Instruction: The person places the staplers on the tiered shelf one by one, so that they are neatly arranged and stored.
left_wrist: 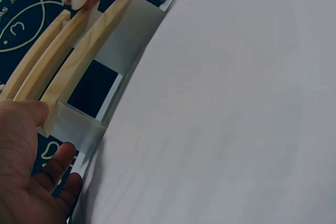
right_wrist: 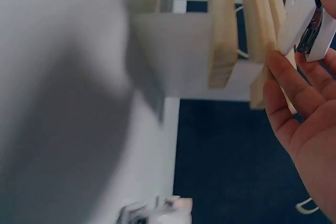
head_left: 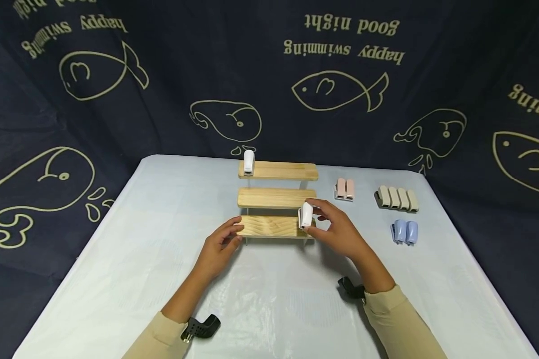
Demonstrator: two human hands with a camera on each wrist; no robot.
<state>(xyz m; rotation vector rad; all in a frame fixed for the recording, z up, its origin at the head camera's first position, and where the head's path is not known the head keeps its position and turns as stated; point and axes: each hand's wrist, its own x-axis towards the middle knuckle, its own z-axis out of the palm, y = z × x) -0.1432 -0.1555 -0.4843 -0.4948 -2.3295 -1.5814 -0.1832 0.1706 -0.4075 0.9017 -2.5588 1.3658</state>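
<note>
My right hand (head_left: 339,230) pinches a small white stapler (head_left: 306,216) at the right end of the lowest board (head_left: 269,226) of a three-step wooden stand. In the right wrist view, metal parts show between the two white halves of that stapler (right_wrist: 299,19). My left hand (head_left: 217,249) is at the left end of the same board. Seen from the left wrist, its thumb rests at the board end while the other fingers hang loosely below. Another white stapler (head_left: 249,162) stands on the left end of the top board (head_left: 283,170).
Right of the stand lie two pink staplers (head_left: 345,189), a row of several cream staplers (head_left: 398,198) and two blue staplers (head_left: 405,232). The middle board (head_left: 276,198) sits between the other two. A dark printed cloth (head_left: 269,75) hangs behind the white table (head_left: 161,199).
</note>
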